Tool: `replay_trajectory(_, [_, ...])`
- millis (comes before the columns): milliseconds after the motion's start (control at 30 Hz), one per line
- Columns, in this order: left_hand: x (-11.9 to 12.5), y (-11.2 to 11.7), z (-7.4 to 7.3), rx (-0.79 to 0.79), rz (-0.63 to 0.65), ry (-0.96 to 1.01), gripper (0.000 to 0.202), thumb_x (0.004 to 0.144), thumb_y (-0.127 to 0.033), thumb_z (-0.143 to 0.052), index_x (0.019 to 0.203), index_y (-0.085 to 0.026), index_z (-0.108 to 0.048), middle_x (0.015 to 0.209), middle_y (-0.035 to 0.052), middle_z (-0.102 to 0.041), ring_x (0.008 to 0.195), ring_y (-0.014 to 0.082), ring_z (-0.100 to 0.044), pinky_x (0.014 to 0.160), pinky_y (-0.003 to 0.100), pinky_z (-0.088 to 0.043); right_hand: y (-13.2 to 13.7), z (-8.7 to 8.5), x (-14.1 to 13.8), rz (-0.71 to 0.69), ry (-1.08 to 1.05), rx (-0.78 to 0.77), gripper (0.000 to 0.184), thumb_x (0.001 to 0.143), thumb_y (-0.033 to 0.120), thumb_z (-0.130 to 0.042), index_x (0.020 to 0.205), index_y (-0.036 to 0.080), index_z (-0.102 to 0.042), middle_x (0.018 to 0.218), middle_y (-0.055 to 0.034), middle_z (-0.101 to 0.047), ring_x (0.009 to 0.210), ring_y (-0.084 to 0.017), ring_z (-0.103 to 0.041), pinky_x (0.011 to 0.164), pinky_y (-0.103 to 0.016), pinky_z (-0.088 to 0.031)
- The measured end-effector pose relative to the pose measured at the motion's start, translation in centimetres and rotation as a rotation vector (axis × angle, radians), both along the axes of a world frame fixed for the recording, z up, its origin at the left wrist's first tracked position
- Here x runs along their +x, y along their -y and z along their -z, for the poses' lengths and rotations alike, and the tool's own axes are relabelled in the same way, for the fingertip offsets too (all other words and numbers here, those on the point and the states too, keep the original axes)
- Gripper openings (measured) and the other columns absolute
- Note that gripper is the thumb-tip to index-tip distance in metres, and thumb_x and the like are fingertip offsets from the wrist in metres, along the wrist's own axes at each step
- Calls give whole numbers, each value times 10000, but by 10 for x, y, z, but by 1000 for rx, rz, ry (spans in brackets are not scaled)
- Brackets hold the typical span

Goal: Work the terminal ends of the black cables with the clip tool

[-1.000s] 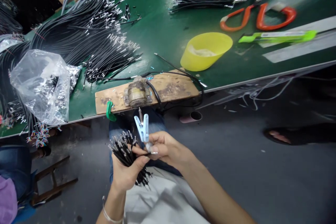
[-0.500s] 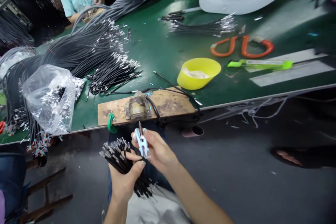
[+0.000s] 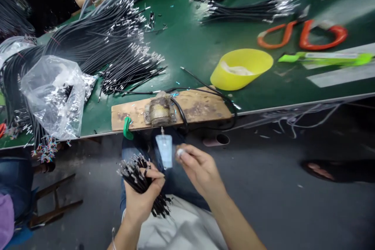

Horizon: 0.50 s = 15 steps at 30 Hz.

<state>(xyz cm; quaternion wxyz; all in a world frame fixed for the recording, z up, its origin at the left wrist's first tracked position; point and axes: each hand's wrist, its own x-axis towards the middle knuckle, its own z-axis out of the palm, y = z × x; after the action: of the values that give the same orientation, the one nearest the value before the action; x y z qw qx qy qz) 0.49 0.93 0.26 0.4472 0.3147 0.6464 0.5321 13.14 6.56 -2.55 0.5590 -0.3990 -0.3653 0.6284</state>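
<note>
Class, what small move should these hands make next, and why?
Perhaps ease the right hand slightly farther from the blue clip: the clip looks blurred, possibly spinning, with that hand just beside it, while the left hand grips black cables.

A: Tally?
B: One yellow cup (image 3: 230,82), one pair of scissors (image 3: 306,34), one wooden board (image 3: 205,106).
A: Blue clips (image 3: 165,150)?
B: One.
A: Paper strips (image 3: 342,78)?
B: Two.
A: Wires (image 3: 136,179)?
B: Dozens, too many to count.
</note>
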Motion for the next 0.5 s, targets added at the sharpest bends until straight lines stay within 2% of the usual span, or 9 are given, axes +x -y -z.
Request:
replay_trajectory(100, [-1,4,9,-95,39,39,137,573,-249,-744,496,-195,-645,676,64,-661,671,236,-616,702,382,-507,16,-13,-1,71,359,304,174,772,268,-633,623,192,-584,571,5,-522,564,-144,-460,539,-284,-369])
replay_trajectory(200, [0,11,15,-181,62,72,64,567,-180,-710,610,-181,-662,662,47,-669,644,211,-609,639,337,-508,22,-25,-10,-74,615,474,54,741,211,-663,700,204,-628,654,-18,-588,643,-174,-494,601,-310,-401])
replay_trajectory(267, [1,16,17,-227,56,79,158,532,-139,-705,679,-176,-660,672,28,-660,615,182,-583,561,286,-481,21,-25,-14,-215,637,473,89,766,210,-633,677,202,-626,659,-20,-600,661,-174,-515,591,-291,-419])
replay_trajectory(333, [1,22,20,-278,128,123,171,516,-109,-694,672,-163,-650,625,8,-626,565,153,-546,491,246,-433,20,-17,-14,-316,595,439,197,805,200,-580,610,195,-605,607,-7,-596,632,-158,-530,576,-270,-426])
replay_trajectory(433, [1,31,28,-309,220,227,167,522,-123,-706,676,-151,-649,525,-14,-567,483,125,-500,437,229,-389,23,4,-8,-366,565,357,272,835,212,-537,570,180,-592,567,-4,-601,587,-143,-544,566,-262,-433])
replay_trajectory(500, [1,38,35,-312,151,310,194,525,-193,-743,691,-155,-650,532,-1,-579,484,135,-516,467,252,-418,29,15,-3,-374,564,331,308,862,239,-500,579,171,-599,583,-19,-608,592,-147,-555,563,-265,-439])
